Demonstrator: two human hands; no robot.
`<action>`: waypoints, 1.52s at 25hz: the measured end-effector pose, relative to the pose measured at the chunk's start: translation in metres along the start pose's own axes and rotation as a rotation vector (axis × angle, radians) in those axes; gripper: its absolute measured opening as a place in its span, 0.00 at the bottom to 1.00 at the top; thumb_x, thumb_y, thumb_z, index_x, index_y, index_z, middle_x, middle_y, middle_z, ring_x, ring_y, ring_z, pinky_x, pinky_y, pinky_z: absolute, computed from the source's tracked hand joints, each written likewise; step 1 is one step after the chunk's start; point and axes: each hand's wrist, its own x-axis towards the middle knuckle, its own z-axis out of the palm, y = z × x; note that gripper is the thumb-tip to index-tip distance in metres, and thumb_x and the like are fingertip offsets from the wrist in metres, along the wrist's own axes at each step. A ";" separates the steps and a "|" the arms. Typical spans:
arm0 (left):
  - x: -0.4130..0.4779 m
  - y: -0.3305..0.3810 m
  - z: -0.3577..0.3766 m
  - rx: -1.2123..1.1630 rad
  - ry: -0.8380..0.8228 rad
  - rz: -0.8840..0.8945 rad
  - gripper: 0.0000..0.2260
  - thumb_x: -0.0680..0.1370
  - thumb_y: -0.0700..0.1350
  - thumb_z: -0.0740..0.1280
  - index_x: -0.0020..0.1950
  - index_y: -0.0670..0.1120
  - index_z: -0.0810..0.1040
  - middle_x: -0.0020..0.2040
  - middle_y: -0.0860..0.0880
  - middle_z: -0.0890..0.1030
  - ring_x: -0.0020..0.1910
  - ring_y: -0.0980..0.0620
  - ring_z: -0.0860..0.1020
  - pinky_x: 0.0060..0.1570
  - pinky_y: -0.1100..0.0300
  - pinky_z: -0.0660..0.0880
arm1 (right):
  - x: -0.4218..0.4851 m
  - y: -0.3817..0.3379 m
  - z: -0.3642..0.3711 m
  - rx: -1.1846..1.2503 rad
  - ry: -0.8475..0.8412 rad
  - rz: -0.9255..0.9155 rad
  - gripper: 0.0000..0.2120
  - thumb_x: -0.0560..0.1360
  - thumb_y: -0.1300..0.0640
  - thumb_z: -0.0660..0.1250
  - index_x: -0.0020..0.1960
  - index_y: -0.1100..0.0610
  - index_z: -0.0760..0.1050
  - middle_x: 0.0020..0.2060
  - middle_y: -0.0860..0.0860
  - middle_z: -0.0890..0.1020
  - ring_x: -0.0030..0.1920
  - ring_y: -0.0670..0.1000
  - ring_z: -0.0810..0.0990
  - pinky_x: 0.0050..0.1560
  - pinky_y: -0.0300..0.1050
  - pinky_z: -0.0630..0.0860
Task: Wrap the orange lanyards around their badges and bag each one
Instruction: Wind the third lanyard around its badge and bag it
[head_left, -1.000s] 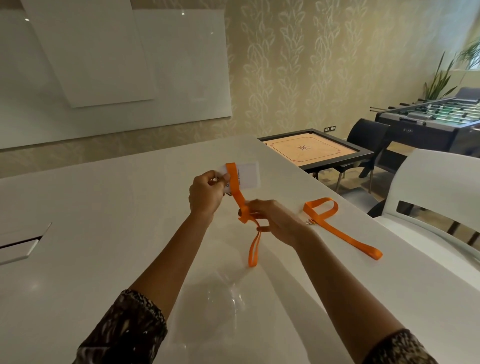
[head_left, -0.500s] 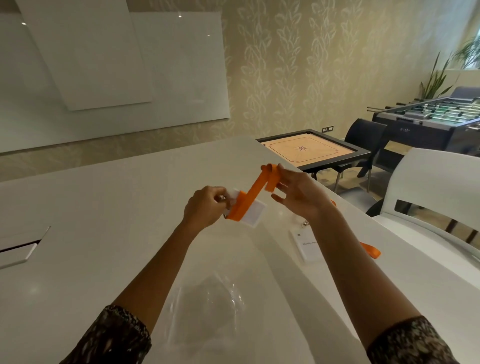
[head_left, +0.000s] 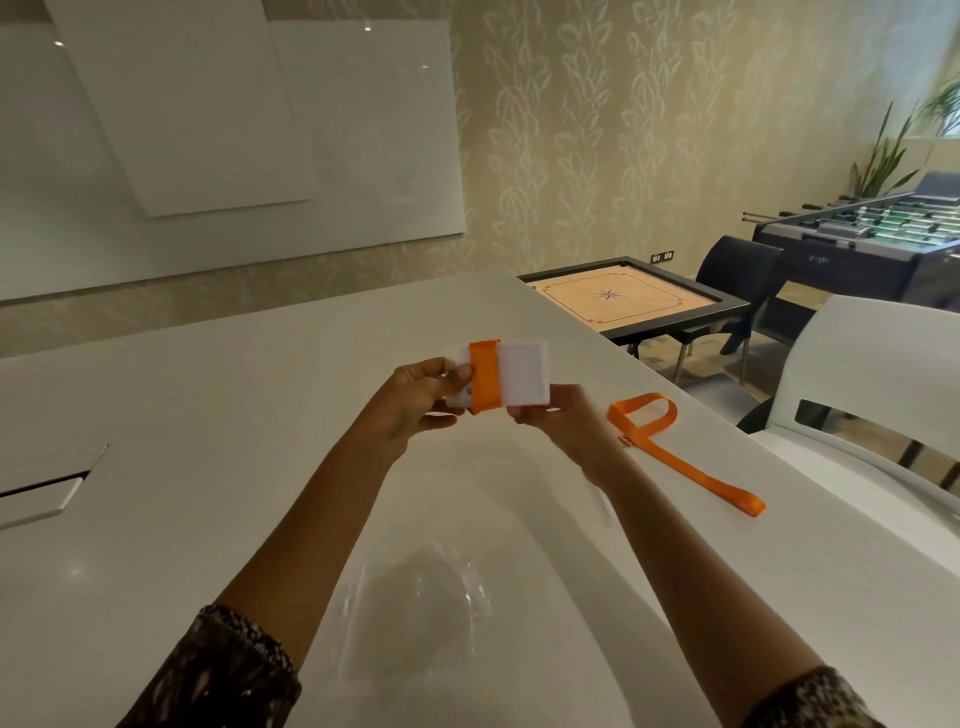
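Observation:
I hold a white badge (head_left: 522, 375) above the white table (head_left: 208, 415), with an orange lanyard (head_left: 485, 375) wound in a band round its middle. My left hand (head_left: 421, 397) pinches the badge's left end and the band. My right hand (head_left: 558, 421) grips its lower right corner from below. A second orange lanyard (head_left: 675, 452) lies loose on the table to the right; its badge is hidden behind my right forearm. Clear plastic bags (head_left: 421, 608) lie flat on the table between my forearms.
A cable hatch (head_left: 47, 488) is set in the table at the left. A white chair (head_left: 872, 395) stands at the table's right edge. Beyond it are a carrom board table (head_left: 631, 301), a black chair (head_left: 737, 270) and a foosball table (head_left: 872, 234).
The lanyard's loose length, held out by my right hand, is now wound flat round the badge. My right hand has come down to the badge's lower right corner.

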 end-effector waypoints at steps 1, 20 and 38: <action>0.002 -0.001 0.003 -0.034 0.076 -0.023 0.08 0.77 0.49 0.68 0.52 0.48 0.80 0.46 0.47 0.83 0.45 0.48 0.81 0.43 0.59 0.77 | 0.000 -0.001 0.005 -0.039 -0.011 0.000 0.04 0.75 0.54 0.70 0.44 0.54 0.82 0.36 0.47 0.80 0.38 0.45 0.75 0.45 0.41 0.72; 0.002 -0.032 -0.002 0.830 0.274 0.163 0.07 0.75 0.52 0.71 0.46 0.49 0.83 0.39 0.48 0.83 0.41 0.46 0.81 0.42 0.54 0.78 | -0.006 -0.016 0.032 0.575 0.041 0.415 0.05 0.76 0.52 0.68 0.45 0.53 0.78 0.47 0.47 0.79 0.57 0.52 0.73 0.60 0.52 0.64; -0.086 -0.045 -0.009 0.685 0.177 0.208 0.12 0.72 0.55 0.73 0.52 0.52 0.82 0.46 0.53 0.82 0.45 0.50 0.81 0.45 0.55 0.78 | -0.059 -0.040 0.035 -0.534 -0.143 -0.160 0.09 0.75 0.54 0.69 0.52 0.57 0.83 0.41 0.53 0.80 0.42 0.51 0.74 0.34 0.35 0.65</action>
